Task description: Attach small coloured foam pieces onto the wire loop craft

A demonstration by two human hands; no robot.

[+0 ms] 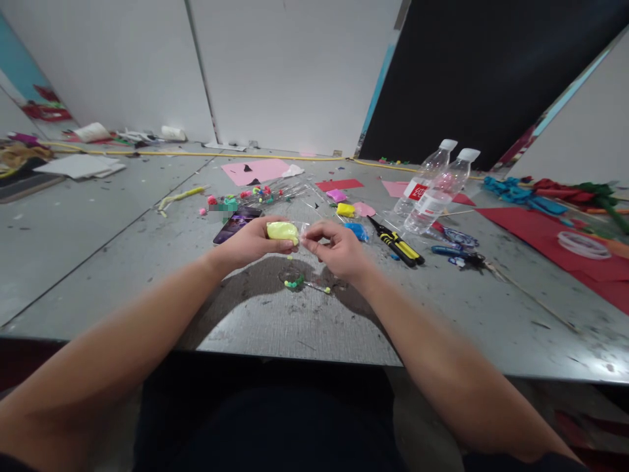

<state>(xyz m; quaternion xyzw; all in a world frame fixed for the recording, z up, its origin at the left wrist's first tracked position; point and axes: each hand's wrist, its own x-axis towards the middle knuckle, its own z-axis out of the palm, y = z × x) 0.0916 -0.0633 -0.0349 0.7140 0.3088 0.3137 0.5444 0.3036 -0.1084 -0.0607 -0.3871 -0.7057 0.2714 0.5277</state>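
Note:
A pale yellow packet of modelling clay (282,232) in clear plastic is gripped by my left hand (253,241), thumb below it. My right hand (339,249) pinches the clear plastic end of that packet. On the table just below lies a small ring with green and yellow clay beads (294,282). A thin stick with a yellow bit at its tip (327,290) rests beside the ring. Behind my right hand are a blue clay packet (357,231), a yellow clay packet (346,210) and a pink clay packet (337,195).
Black-and-yellow pliers (399,246) lie to the right, near two plastic bottles (426,196). Farther right are blue-handled pliers (457,254) and red sheets (550,242) with a clear tape roll. A dark phone-like object (238,225) and coloured beads (255,195) sit behind my left hand.

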